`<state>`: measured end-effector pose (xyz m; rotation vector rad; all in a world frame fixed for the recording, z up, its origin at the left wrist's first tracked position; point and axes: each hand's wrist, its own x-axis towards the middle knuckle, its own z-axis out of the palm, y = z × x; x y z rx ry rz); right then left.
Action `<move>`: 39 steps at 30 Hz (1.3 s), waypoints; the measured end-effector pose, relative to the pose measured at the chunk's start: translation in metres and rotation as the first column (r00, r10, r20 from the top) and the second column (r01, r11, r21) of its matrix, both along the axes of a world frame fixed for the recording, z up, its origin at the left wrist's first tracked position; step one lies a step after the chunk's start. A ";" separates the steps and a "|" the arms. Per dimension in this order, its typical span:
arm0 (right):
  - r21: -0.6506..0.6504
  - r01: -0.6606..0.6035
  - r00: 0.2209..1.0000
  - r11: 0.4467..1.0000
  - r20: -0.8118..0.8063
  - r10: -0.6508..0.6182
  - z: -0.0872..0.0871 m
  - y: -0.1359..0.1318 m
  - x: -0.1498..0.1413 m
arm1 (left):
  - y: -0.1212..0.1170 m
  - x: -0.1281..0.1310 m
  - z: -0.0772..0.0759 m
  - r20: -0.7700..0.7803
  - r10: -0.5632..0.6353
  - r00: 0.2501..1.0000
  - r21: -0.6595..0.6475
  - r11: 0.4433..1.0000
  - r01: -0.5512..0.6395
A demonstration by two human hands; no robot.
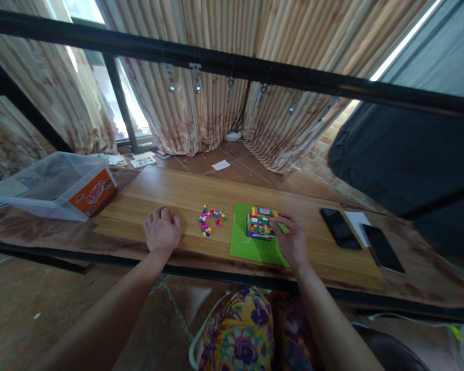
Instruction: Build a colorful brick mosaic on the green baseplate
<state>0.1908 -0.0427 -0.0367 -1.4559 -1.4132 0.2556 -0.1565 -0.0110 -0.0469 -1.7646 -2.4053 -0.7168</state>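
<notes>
Green plastic baseplate (240, 248), studded, lies on the wooden board (178, 188); multicoloured brick block (259, 226) stands on it, near the far edge. Right hand (292, 241): thumb and fingers bent together at the block's right side; cannot tell whether a small brick is pinched between them. Left hand (163, 230): palm down on the board, fingers loosely spread, nothing visibly grasped. Loose bricks (203, 224) scattered between the 2 hands. Handling, judged: block probably light and stiff, not very slippery, but joints may pop under a sideways pull; hold low, on 2 opposite walls. Loose bricks likely hard, nearly weightless, easily dropped; fingertip pinch on the sides. Clear bin (52, 205) far left, 2 phones (340, 229) right.
</notes>
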 end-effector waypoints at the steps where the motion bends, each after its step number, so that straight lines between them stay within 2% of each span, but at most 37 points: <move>1: 0.000 0.005 1.000 1.000 -0.004 -0.005 0.000 0.000 0.000 | 0.000 0.000 0.000 -0.001 -0.001 1.000 -0.001 1.000 0.001; 4: -0.005 0.008 0.999 1.000 -0.045 -0.008 -0.001 0.000 -0.001 | 0.000 0.000 0.000 -0.013 -0.004 1.000 -0.007 1.000 0.004; 13: -0.058 -0.015 0.937 0.998 -0.349 -0.006 -0.009 0.005 -0.005 | 0.000 0.000 -0.002 -0.030 -0.006 1.000 0.007 1.000 0.006; 19: -0.120 -0.002 0.921 0.993 -0.388 -0.045 -0.007 0.008 -0.003 | 0.001 0.000 -0.003 -0.005 -0.002 1.000 0.004 1.000 0.002; 27: -0.111 -0.006 0.918 0.994 -0.396 -0.039 0.005 0.002 -0.003 | 0.000 0.000 -0.002 -0.006 -0.002 1.000 0.016 1.000 0.002; 30: -0.015 0.096 0.871 0.995 -0.482 -0.091 0.018 -0.008 0.005 | 0.000 0.000 -0.003 -0.022 -0.002 1.000 0.027 1.000 0.002; 32: 0.089 0.230 0.842 0.969 -0.517 -0.153 0.029 -0.015 0.008 | 0.000 0.000 -0.003 -0.022 0.001 1.000 0.027 1.000 0.000; 34: 0.147 0.289 0.850 0.946 -0.494 -0.182 0.040 -0.022 0.004 | 0.000 0.000 -0.003 -0.017 0.001 1.000 0.020 1.000 -0.001; 36: 0.127 0.240 0.878 0.963 -0.452 -0.159 0.046 -0.029 -0.011 | 0.000 0.000 -0.003 -0.010 -0.003 1.000 0.016 1.000 0.003; 39: 0.022 0.008 0.933 1.000 -0.359 0.000 0.042 -0.037 -0.045 | 0.000 0.000 -0.004 -0.013 -0.004 1.000 0.024 1.000 0.004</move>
